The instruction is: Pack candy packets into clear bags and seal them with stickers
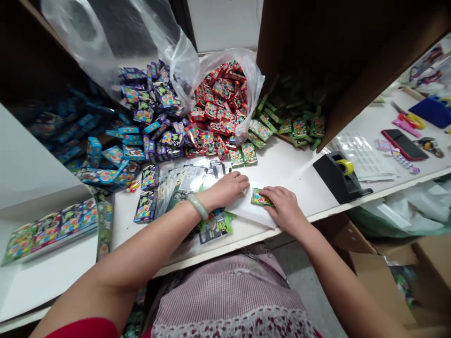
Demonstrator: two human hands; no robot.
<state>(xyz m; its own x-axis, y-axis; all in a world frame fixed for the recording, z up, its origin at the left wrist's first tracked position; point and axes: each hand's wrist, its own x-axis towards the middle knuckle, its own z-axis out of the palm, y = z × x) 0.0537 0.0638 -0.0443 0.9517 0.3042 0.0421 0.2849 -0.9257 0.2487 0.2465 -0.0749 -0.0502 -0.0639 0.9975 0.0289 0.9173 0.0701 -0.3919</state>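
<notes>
My left hand (227,188), with a pale green bangle (198,206) on the wrist, lies palm down on a clear plastic sleeve (251,213) at the front of the white table (289,164). Its fingers are curled at the sleeve's mouth. My right hand (283,206) grips a small green packet (260,197) and holds it on the sleeve, close to the left fingertips. More printed sleeves (192,180) fan out under my left forearm.
Heaps of small boxes lie behind: blue (105,159), purple (155,112), red in a plastic bag (218,112), green under a tilted carton (296,126). A black tape dispenser (338,176) stands to the right, with scissors (410,119) and a phone (403,143) beyond. Filled packs (49,230) lie at left.
</notes>
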